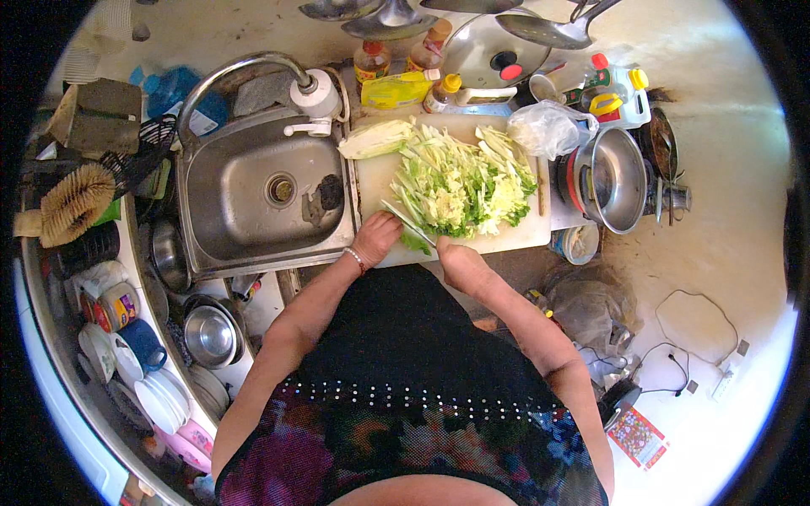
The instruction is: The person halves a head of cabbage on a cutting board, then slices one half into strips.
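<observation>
My right hand (462, 265) grips the handle of a kitchen knife (410, 222), its blade slanting up and left towards my left hand. My left hand (378, 238) rests with bent fingers at the front left of a white cutting board (373, 183), close by the blade; whether it pinches a leaf is hidden. A wide heap of shredded leafy cabbage (452, 180), pale yellow and green, covers the middle of the board. An uncut piece of cabbage (376, 140) lies at the board's back left corner. A bit of green leaf (416, 241) lies beneath the knife.
A steel sink (253, 209) with a curved faucet (237, 60) adjoins the board's left side. Bottles and a glass pot lid (481, 47) stand behind it. To the right are a plastic bag (547, 129), a steel bowl (617, 183) and a small tub (581, 245). Ladles hang above.
</observation>
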`<state>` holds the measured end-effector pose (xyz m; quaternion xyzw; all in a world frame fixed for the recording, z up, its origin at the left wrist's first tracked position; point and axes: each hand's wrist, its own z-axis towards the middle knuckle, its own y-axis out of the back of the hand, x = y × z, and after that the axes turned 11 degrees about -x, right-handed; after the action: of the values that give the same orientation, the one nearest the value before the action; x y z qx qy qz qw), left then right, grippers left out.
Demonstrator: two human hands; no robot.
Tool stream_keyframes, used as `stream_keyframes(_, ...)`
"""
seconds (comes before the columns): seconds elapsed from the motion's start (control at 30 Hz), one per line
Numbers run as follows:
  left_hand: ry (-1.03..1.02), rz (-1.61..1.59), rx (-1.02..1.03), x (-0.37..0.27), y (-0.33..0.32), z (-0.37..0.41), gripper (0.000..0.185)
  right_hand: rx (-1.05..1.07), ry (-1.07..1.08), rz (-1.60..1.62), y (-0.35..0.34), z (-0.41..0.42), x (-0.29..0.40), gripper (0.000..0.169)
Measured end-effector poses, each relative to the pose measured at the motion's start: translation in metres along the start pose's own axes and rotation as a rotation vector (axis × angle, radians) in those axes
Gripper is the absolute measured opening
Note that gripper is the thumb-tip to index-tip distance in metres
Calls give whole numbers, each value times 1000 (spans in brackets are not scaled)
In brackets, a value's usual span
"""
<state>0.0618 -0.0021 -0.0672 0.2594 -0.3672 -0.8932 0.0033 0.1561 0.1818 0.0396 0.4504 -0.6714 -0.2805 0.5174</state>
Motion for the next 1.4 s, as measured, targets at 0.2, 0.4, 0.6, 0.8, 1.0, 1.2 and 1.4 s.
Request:
stream_keyframes(0.2, 15, 13, 2, -4, 4, 6, 20, -114, -89, 13, -45, 18, -9, 18)
stream_keyframes(0.4, 47, 15, 10, -5, 10, -3, 24, -124, -98, 29, -21, 9, -4, 22)
stream_keyframes(0.6, 26, 27, -22, 0, 9, -10, 22, -51, 23, 47, -18, -1, 7, 17)
stream_keyframes(0.8, 108, -5, -12, -4, 9, -15, 24, -172, -133, 55, -66, 12, 4, 23)
stream_keyframes(1.0, 156, -49, 59, -4, 11, -21, 29, -180, -184, 137, -19, 5, 13, 22)
stream_keyframes(1.2, 157, -62, 39, -3, 9, -24, 29, -143, -251, 87, -4, -5, 25, 22)
stream_keyframes(1.4, 169, -60, 67, -2, 10, -6, 30, -41, -298, 58, -5, -9, 31, 23)
